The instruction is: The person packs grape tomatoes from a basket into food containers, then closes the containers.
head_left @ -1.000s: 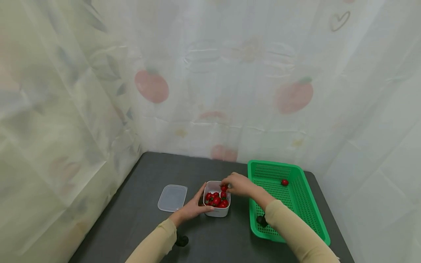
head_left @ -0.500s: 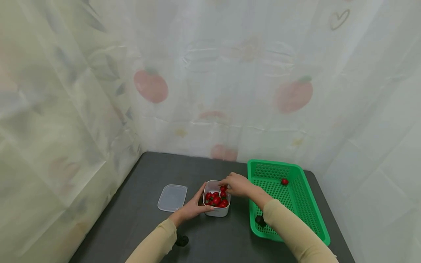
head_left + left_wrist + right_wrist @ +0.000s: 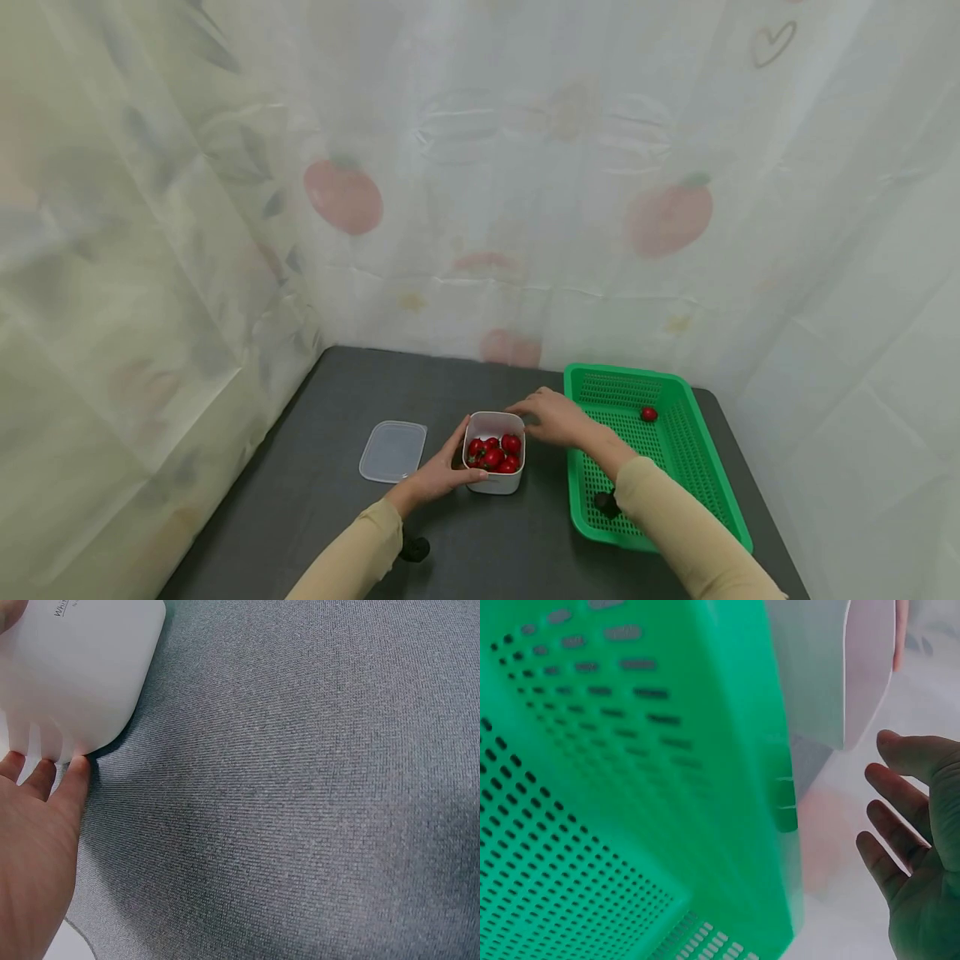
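A white square food container (image 3: 493, 485) stands on the table with several red cherry tomatoes (image 3: 492, 457) in it. My left hand (image 3: 441, 477) holds it from the left, thumb at the near rim and fingers along the far side. The left wrist view shows the fingertips of this hand (image 3: 37, 817) against the container's smooth wall (image 3: 97, 667). Just right of the container hovers my right hand (image 3: 553, 418), holding nothing. In the right wrist view, that hand (image 3: 922, 832) has its fingers spread and loosely bent, apart from the container (image 3: 814, 667).
To the right, a green perforated basket (image 3: 576, 508) holds one cherry tomato (image 3: 648, 414) near its far end. A translucent lid (image 3: 393, 452) lies flat left of the container. Dark round pieces show beside both forearms. Printed sheeting (image 3: 480, 208) surrounds the dark table (image 3: 450, 567).
My right hand has let go of a cherry tomato in the container and drawn back up and right past its rim. My left hand has stayed put on the container.
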A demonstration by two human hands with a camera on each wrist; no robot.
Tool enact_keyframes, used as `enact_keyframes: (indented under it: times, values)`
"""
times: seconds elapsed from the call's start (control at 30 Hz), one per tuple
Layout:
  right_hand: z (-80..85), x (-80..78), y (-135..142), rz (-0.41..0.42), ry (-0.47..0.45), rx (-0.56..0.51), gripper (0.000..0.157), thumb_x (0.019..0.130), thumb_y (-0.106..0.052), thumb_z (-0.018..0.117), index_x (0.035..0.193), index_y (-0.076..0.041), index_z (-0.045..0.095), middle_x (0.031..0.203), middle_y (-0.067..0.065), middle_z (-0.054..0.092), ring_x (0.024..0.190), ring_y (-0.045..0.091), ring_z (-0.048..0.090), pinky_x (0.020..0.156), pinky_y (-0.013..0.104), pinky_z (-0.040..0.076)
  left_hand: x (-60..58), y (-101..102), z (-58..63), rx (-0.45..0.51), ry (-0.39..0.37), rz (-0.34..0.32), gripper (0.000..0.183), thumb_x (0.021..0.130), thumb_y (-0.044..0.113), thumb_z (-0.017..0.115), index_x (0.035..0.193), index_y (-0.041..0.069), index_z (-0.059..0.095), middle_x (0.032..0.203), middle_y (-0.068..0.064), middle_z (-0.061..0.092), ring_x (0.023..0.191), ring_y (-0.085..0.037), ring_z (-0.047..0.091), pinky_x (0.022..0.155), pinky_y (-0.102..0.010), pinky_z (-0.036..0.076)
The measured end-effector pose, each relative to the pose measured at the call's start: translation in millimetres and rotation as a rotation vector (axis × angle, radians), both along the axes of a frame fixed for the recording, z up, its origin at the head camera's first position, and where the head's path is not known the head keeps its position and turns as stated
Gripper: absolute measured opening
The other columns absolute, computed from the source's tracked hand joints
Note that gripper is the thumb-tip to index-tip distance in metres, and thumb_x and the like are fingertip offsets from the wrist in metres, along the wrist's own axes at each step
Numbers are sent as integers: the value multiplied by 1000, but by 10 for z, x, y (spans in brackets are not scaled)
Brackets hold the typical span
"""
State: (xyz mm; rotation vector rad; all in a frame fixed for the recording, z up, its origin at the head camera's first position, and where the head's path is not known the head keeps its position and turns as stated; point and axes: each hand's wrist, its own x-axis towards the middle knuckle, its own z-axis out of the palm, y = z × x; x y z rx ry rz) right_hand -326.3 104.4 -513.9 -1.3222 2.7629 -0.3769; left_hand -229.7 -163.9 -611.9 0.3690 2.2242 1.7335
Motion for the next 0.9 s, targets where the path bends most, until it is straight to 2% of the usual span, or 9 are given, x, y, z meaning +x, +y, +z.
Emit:
enact_keyframes:
  times: [0.27,0.4,0.6,0.9]
  values:
    - [121,-118,433,-106,-28,-71,43,99,-17,70,141,-17,64,133,5,65,128,30,53,102,50,45,6,-4,12,-25,6,16,108,94,31,76,166,24,-4,169,-13,11,152,-39,18,116,-59,27]
    - [181,-186,729,-170,-31,-90,44,99,-15,69,143,-15,62,136,9,63,131,37,50,101,54,46,14,-6,19,-35,-3,23,108,93,33,77,166,28,-3,170,-11,9,152,-38,17,116,-59,26]
    - [178,-234,1142,-243,-37,-105,45,99,-12,67,143,-10,61,141,15,59,134,43,46,102,59,43,34,-4,51,-41,-17,38,106,93,34,78,164,40,0,170,-8,8,152,-37,17,116,-59,27]
    - [98,-248,1574,-348,-10,-90,44,97,-11,70,139,-2,61,141,29,53,132,54,42,101,67,39,27,6,24,-23,0,23,108,93,31,78,166,29,-2,170,-11,8,151,-40,19,116,-60,27]
